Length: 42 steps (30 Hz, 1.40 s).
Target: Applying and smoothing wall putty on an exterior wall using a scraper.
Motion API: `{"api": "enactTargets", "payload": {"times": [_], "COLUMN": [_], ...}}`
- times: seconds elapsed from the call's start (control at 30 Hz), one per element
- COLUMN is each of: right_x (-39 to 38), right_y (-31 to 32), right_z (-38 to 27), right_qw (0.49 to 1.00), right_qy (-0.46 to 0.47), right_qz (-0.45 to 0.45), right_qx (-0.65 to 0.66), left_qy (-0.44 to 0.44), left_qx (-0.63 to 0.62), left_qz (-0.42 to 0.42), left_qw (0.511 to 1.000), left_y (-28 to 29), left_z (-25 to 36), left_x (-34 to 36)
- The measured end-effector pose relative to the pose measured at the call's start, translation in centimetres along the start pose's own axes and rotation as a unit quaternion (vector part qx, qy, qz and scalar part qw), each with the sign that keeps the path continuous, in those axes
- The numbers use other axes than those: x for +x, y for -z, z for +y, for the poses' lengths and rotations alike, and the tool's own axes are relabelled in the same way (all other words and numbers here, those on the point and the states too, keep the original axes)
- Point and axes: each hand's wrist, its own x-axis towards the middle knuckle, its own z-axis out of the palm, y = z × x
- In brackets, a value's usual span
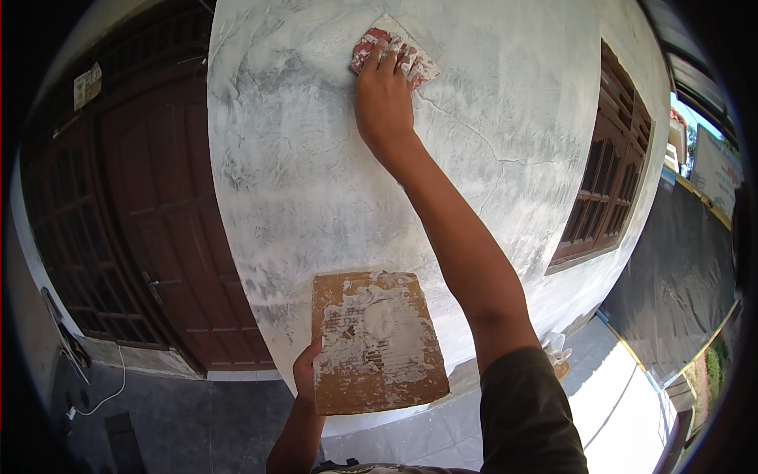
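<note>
High on the whitish wall (300,174), my right hand (384,103) is closed around a putty scraper (418,65). Its flat blade is reddish and crusted with white putty, and lies against the wall. Lower down, my left hand (305,370) grips the left edge of a brown cardboard sheet (332,395); the fingers behind it are hidden. White putty is smeared over most of the sheet, thickest near its upper middle. Wet-looking patches and darker grey areas mark the wall around the scraper, and a thin crack runs to its lower right.
A dark brown wooden door (174,197) and barred window panel stand left of the wall corner. On the right are a shuttered brown window (600,174) and a black tarp (671,268). A white cable (118,379) lies on the dark tiled floor at lower left.
</note>
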Motion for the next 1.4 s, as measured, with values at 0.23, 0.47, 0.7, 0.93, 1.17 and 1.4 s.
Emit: {"api": "enactTargets", "payload": {"times": [0.23, 0.47, 0.7, 0.93, 1.17, 1.4], "right_x": [-2.7, -9.8, -15.6, -24.4, -29.1, -31.8], "right_y": [1.4, 5.0, 15.6, 17.1, 16.4, 16.9], "right_z": [-1.5, -2.8, 1.3, 5.3, 4.8, 8.8], "right_qw": [0.996, 0.987, 0.844, 0.581, 0.510, 0.514], "right_qy": [0.020, 0.100, -0.179, -0.504, -0.595, -0.592], "right_qz": [-0.078, -0.121, -0.248, -0.298, -0.332, -0.336], "right_qx": [-0.032, -0.036, 0.440, 0.565, 0.524, 0.522], "left_qy": [0.001, -0.002, -0.004, -0.020, -0.016, -0.008], "left_qx": [0.002, 0.012, 0.002, -0.008, 0.005, 0.033], "left_qz": [-0.023, -0.008, 0.001, 0.011, 0.035, 0.033], "left_qw": [1.000, 1.000, 1.000, 1.000, 0.999, 0.999], "left_y": [0.0, 0.5, 1.7, 4.4, 5.7, 5.7], "left_z": [0.5, 0.6, -0.1, -0.3, 0.3, -3.8], "left_x": [0.2, -1.0, -1.4, -0.2, 0.3, 0.7]}}
